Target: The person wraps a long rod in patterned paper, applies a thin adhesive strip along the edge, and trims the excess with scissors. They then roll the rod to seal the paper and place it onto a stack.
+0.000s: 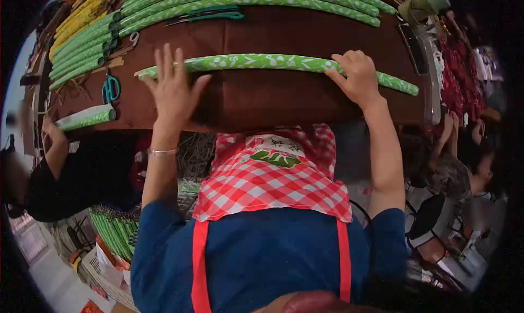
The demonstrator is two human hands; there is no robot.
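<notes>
A long green paper roll (pixel 262 62) with a white leaf-and-letter pattern lies crosswise on the brown tabletop (pixel 262 103). My left hand (pixel 176 92) rests over its left part, with the fingers stretched out and spread and the thumb apart. Toward the right end, my right hand (pixel 357 75) has its fingers bent over the roll and the thumb on the near side. The roll's right tip sticks out past that hand. What lies under both palms is hidden.
Several matching green rolls (pixel 251 4) lie along the far side, with yellow rolls (pixel 82 13) at far left. A teal cutter (pixel 215 15), teal scissors (pixel 111 88) and a phone (pixel 413 48) are on the table. A co-worker's hand (pixel 53 133) is near another roll (pixel 87 118) at left.
</notes>
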